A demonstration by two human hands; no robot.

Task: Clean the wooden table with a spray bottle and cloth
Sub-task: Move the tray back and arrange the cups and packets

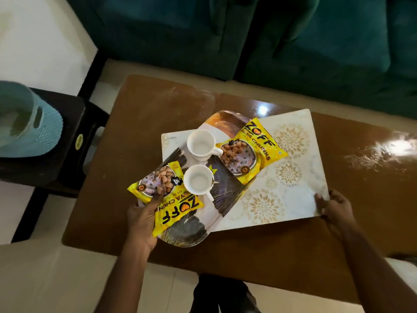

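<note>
The green sofa (293, 37) fills the view from 10 to 2 o'clock. Directly below it, the wooden counter (158, 105) occupies the centre of your view. Its glossy top shows pale streaks, with bright glare at 3 o'clock.

At 9 o'clock, apart from the counter, a dark stool (67, 159) carries a pale blue basket (33, 123) with a slot handle. Pale floor (45, 279) shows at 7 o'clock.

A white mat (293, 154) with gold flower prints lies on the middle of the counter, turned at an angle. A dark tray (228, 188) with fine gold lines rests on top of the mat and overhangs its edge toward 7 o'clock.

The tray holds four items:
- A yellow far packet (250, 147) of soya chunks at the tray's 1 o'clock end, with one corner over the mat.
- A yellow near packet (171, 199) at the 7 o'clock end.
- A white far cup (200, 144), upright, between the packets.
- A white near cup (198, 179), upright, just beside the near packet.

Your left hand (142, 220) grips the tray's edge at 7 o'clock, with the thumb pressed onto the near packet. Your right hand (336, 206) pinches the mat's corner at 4 o'clock, thumb on top and fingers curled round the edge.
</note>
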